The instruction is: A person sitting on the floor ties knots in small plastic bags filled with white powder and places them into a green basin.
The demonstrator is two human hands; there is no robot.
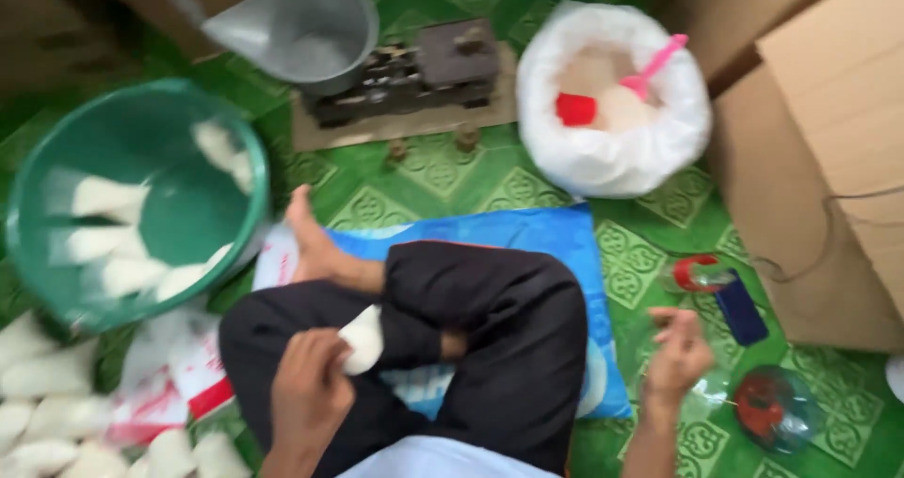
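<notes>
1. Presently, left hand [306, 384] is closed around a small white packet [363, 339] over the lap, beside the green basin [247, 139].
2. Right hand [680, 351] is loosely open, holding nothing.
3. Risk: the packet juts past the fingers; a slack hold could drop it.
4. Its long axis runs up-right, toward the sack [612, 158].

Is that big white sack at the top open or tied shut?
Open: the white sack has its rim rolled down, showing pale contents and a pink scoop inside.

Small white filled packet [362, 339] in left hand [306, 393]; similar white packets [113, 247] in green basin [141, 139]; open white sack [612, 97] beside cardboard box [838, 129].
</notes>
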